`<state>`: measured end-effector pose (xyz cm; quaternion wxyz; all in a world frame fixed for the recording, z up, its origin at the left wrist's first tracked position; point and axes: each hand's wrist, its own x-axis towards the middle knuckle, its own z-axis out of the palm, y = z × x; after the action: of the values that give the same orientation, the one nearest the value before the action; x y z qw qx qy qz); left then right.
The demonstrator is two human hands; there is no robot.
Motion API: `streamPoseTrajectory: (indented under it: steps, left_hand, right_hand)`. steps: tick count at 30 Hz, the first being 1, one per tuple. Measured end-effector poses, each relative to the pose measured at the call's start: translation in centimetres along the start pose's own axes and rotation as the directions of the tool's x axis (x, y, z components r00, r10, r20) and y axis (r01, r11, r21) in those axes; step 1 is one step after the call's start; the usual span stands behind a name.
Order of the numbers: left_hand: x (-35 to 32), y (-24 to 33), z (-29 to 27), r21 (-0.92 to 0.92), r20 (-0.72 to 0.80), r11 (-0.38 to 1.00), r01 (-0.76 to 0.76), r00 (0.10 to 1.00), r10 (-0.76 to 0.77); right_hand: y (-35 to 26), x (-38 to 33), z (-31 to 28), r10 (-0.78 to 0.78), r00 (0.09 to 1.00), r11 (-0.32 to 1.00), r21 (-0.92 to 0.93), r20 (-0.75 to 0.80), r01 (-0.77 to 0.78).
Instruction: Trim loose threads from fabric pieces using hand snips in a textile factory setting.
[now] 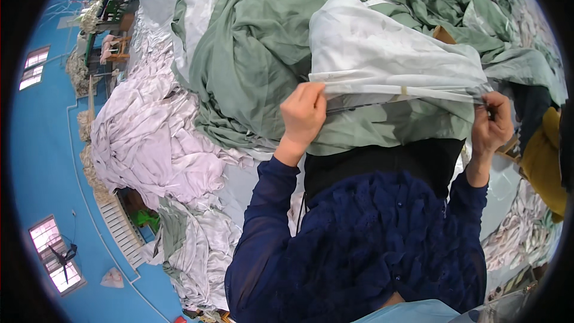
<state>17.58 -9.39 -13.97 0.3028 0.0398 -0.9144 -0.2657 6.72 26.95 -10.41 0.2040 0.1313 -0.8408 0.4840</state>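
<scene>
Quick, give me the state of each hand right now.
Left hand: closed, fingers pinching the edge of the pale cloth.
Right hand: closed, gripping the same cloth edge at its other end, pulled taut between both hands.

Right hand [491, 124] fingers partly hidden behind white sheet [382, 54] edge; yellow cloth [545, 155] cut off by rim.

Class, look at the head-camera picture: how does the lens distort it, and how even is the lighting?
Head view: strong fisheye, black corners, the blue wall and its windows curve along the left rim. Lighting is soft and even, no hard shadows; the windows are blown out. The left hand, right hand and pale cloth they stretch look sharp.
</scene>
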Motion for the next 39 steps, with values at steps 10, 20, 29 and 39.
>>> streamPoseTrajectory:
  steps: [10, 20, 29, 39]
  left_hand:
    - [-3.4, -4.0, 1.8, 0.182, 0.063, 0.973, 0.141, 0.986, -0.155]
    - [-2.7, -10.6, -0.3, 0.26, -0.248, 0.933, 0.249, 0.951, -0.185]
    - [3.9, -7.4, -8.1, 0.332, -0.448, 0.937, 0.111, 0.893, 0.053]
    - [-1.2, -9.7, -3.1, 0.304, -0.212, 0.95, 0.076, 0.977, -0.011]
  right_hand:
    - [2.8, -2.1, -2.4, -0.017, 0.993, 0.999, -0.033, -0.113, 0.014]
    - [2.7, -0.9, -6.1, 0.065, 0.896, 0.992, 0.127, -0.439, -0.009]
    - [10.5, 5.4, -18.1, -0.273, 0.91, 0.891, -0.438, -0.312, 0.117]
    - [27.4, 0.1, -14.5, 0.566, 0.637, 0.824, 0.339, -0.524, -0.454]
